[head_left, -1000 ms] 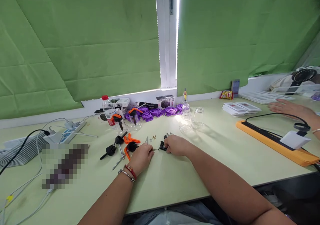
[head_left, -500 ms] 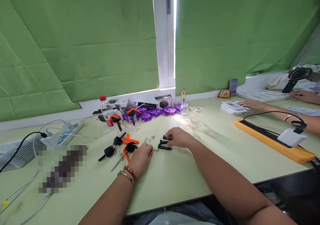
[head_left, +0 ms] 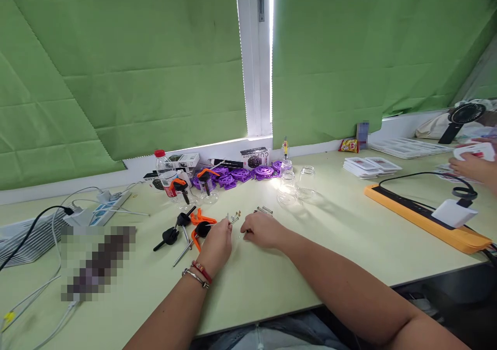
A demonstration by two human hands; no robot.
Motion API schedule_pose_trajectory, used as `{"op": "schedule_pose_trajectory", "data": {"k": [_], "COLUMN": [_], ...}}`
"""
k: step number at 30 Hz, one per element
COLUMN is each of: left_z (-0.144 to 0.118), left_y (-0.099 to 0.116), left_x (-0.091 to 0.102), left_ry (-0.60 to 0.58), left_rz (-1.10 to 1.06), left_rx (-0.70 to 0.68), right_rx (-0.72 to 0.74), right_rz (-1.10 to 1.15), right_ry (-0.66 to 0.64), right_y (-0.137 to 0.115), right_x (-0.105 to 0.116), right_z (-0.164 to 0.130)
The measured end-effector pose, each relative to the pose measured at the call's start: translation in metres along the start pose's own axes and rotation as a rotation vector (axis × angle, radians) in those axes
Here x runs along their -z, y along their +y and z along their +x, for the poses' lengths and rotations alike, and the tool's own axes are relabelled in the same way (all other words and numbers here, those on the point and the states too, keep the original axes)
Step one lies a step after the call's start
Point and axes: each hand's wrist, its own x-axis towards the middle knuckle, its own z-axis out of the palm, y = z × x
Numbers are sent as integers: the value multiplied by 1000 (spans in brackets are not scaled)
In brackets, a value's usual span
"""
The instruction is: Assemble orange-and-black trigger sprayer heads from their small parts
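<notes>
My left hand has its fingers closed, with a small metal coil spring at their tips. Facing it, my right hand is pinched low over the table; what lies between its fingertips is hidden. More springs show just beyond the right knuckles. Tiny brass-coloured pieces lie past the left fingertips. Left of that hand are orange clamp parts and black knobs with metal rods. The black cylindrical parts are covered by my right hand.
Clear glass jars stand at the back, beside purple plastic parts and a red-capped bottle. An orange power strip lies to the right, cables on the left. At the far right, another person's hands hold a white card.
My right hand has moved left and nearer, towards my left hand, covering the black parts. The left fingertips and spring have shifted slightly away and left. The other person's hand left the card stack.
</notes>
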Motion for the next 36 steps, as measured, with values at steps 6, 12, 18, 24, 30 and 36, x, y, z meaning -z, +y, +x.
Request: {"op": "schedule_pose_trajectory", "data": {"k": [6,12,18,24,30,36], "left_z": [-2,-1,-2,-3,-2,-1], "left_y": [3,1,3,4,-2,-7], "left_x": [8,8,11,13,14,18], "left_ry": [85,77,81,108,241,262], "left_rz": [-15,-15,-23,-38,-83,-64], "left_rx": [31,26,43,51,43,73], "right_rx": [21,18,-62,-57,42,52], "right_rz": [-136,-127,27,52,-168,-176], "right_ry": [-4,1,99,71,96,94], "right_y": [-16,-13,10,13,-11,-15], "right_x": [-19,-26,-16,-10,-24,-33], "right_z": [9,13,12,11,31,38]}}
